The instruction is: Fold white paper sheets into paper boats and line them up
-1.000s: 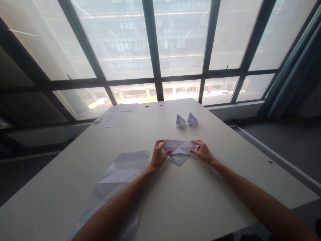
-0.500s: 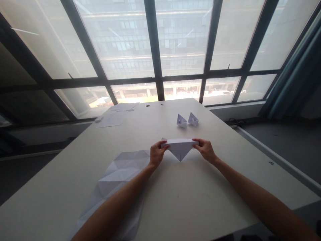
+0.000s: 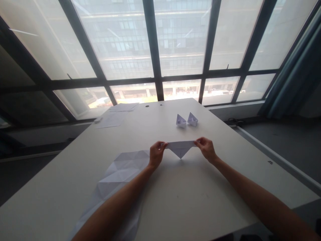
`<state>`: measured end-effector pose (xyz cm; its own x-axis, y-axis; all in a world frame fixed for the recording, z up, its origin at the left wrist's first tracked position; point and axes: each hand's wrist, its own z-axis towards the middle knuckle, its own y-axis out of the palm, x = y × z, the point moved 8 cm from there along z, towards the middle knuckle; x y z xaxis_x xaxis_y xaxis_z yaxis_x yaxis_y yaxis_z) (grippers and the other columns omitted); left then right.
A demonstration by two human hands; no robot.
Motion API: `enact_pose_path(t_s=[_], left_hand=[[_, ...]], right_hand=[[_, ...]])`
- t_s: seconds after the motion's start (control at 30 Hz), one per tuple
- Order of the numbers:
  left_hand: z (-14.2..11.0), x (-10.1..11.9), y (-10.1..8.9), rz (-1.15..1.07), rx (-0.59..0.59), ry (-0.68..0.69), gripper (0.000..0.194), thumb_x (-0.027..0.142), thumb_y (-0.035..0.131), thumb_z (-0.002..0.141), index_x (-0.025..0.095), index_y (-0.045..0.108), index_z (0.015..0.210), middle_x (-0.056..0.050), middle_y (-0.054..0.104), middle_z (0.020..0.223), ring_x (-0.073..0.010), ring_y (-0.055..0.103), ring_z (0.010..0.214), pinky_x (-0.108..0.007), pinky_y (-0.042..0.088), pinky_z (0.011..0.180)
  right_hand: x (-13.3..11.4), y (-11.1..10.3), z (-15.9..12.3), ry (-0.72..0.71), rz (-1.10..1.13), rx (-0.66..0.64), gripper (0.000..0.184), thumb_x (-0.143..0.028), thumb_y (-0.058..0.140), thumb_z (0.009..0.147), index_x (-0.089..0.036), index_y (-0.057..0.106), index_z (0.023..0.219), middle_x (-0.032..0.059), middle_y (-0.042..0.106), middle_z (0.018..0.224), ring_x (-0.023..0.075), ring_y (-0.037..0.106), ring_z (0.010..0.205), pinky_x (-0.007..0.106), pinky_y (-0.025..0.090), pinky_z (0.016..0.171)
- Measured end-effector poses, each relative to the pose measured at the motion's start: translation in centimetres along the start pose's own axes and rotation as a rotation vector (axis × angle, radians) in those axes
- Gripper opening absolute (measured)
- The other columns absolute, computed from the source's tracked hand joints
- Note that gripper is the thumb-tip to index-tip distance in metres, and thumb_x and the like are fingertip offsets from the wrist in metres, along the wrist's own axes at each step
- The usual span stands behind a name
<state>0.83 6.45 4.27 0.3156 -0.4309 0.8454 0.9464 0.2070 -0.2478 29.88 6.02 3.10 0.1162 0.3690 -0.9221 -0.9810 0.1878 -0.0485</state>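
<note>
I hold a folded white paper triangle (image 3: 181,148) just above the white table (image 3: 190,194), its point hanging down toward the tabletop. My left hand (image 3: 156,155) pinches its left corner. My right hand (image 3: 207,149) pinches its right corner. Both hands are closed on the paper. A large creased white sheet (image 3: 117,177) lies flat on the table to the left, partly under my left forearm.
Two small folded paper boats (image 3: 186,120) stand farther back on the table. Flat sheets of paper (image 3: 117,113) lie at the far left corner. A wall of large windows (image 3: 155,50) runs behind the table, with a curtain (image 3: 296,77) at the right.
The folded paper lay flat under my fingers; both hands have lifted it by its two corners, and its point now hangs down.
</note>
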Motion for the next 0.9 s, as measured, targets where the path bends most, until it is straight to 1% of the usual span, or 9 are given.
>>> enact_pose_path(t_s=[0.13, 0.23, 0.37, 0.47, 0.57, 0.63, 0.7, 0.8, 0.9], left_hand=[[-0.1, -0.4, 0.3, -0.072, -0.002, -0.067, 0.034, 0.047, 0.064, 0.083, 0.014, 0.072, 0.085, -0.002, 0.069, 0.07, -0.0157, 0.061, 0.064, -0.025, 0.046, 0.061], [-0.2, -0.4, 0.7, -0.084, -0.018, -0.096, 0.036, 0.047, 0.06, 0.085, 0.013, 0.071, 0.086, -0.001, 0.066, 0.062, -0.0151, 0.06, 0.057, -0.024, 0.045, 0.057], [-0.4, -0.5, 0.7, 0.108, -0.036, -0.08, 0.032, 0.042, 0.056, 0.088, 0.014, 0.072, 0.093, -0.001, 0.066, 0.063, -0.0156, 0.059, 0.057, -0.025, 0.044, 0.056], [-0.6, -0.4, 1.2, 0.439, -0.135, -0.003, 0.023, 0.032, 0.056, 0.088, 0.018, 0.072, 0.095, -0.005, 0.07, 0.08, -0.0205, 0.064, 0.075, -0.032, 0.049, 0.072], [-1.4, 0.8, 2.3, 0.708, -0.222, 0.164, 0.026, 0.023, 0.055, 0.087, 0.022, 0.069, 0.109, -0.009, 0.066, 0.114, -0.0265, 0.059, 0.109, -0.042, 0.043, 0.098], [-2.3, 1.9, 3.7, 0.746, -0.329, 0.285, 0.035, 0.022, 0.048, 0.092, 0.022, 0.061, 0.124, -0.008, 0.057, 0.134, -0.0245, 0.049, 0.126, -0.042, 0.032, 0.11], [-3.6, 2.5, 5.6, 0.732, -0.511, 0.369, 0.041, 0.028, 0.037, 0.098, 0.022, 0.051, 0.136, -0.007, 0.048, 0.145, -0.0209, 0.039, 0.136, -0.039, 0.025, 0.116], [-5.6, 2.2, 7.6, 0.745, -0.764, 0.38, 0.055, 0.047, 0.028, 0.1, 0.02, 0.034, 0.148, -0.008, 0.033, 0.155, -0.0218, 0.025, 0.144, -0.04, 0.019, 0.117], [-6.5, 1.6, 8.1, 0.78, -0.875, 0.358, 0.067, 0.059, 0.023, 0.098, 0.02, 0.026, 0.152, -0.008, 0.021, 0.159, -0.0245, 0.014, 0.147, -0.043, 0.014, 0.118]], right_hand=[[0.7, -0.4, -0.2, 0.089, 0.028, 0.072, 0.044, -0.056, 0.076, 0.066, -0.014, 0.068, 0.077, 0.0039, 0.066, 0.065, 0.015, 0.058, 0.054, 0.028, 0.05, 0.052], [1.3, -0.6, -0.3, 0.158, 0.025, 0.088, 0.044, -0.055, 0.076, 0.065, -0.013, 0.069, 0.076, 0.003, 0.064, 0.061, 0.0125, 0.053, 0.048, 0.024, 0.043, 0.045], [2.2, -0.5, -0.4, 0.188, -0.042, 0.049, 0.041, -0.053, 0.073, 0.068, -0.012, 0.07, 0.075, 0.0012, 0.061, 0.053, 0.0116, 0.049, 0.044, 0.023, 0.035, 0.041], [2.8, -0.2, -0.4, 0.171, -0.132, -0.009, 0.036, -0.048, 0.069, 0.071, -0.012, 0.07, 0.074, 0.0029, 0.063, 0.057, 0.0131, 0.052, 0.048, 0.024, 0.04, 0.046], [3.0, 0.3, -0.5, 0.15, -0.243, -0.059, 0.032, -0.043, 0.066, 0.073, -0.012, 0.071, 0.075, 0.0048, 0.066, 0.062, 0.0152, 0.057, 0.053, 0.027, 0.045, 0.054], [2.9, 0.6, -0.6, 0.13, -0.314, -0.083, 0.029, -0.04, 0.065, 0.074, -0.012, 0.072, 0.077, 0.0058, 0.068, 0.066, 0.0166, 0.06, 0.059, 0.027, 0.046, 0.058], [2.7, 0.8, -0.7, 0.101, -0.383, -0.094, 0.027, -0.038, 0.064, 0.075, -0.013, 0.072, 0.08, 0.0057, 0.069, 0.069, 0.0173, 0.061, 0.063, 0.027, 0.046, 0.061], [2.2, 1.1, -1.1, 0.074, -0.531, -0.097, 0.025, -0.036, 0.064, 0.078, -0.015, 0.072, 0.089, 0.0032, 0.067, 0.068, 0.0171, 0.06, 0.063, 0.027, 0.045, 0.062], [1.8, 1.4, -1.5, 0.072, -0.739, -0.121, 0.022, -0.032, 0.063, 0.081, -0.019, 0.07, 0.096, 0.0017, 0.066, 0.07, 0.0178, 0.06, 0.065, 0.029, 0.046, 0.067]])
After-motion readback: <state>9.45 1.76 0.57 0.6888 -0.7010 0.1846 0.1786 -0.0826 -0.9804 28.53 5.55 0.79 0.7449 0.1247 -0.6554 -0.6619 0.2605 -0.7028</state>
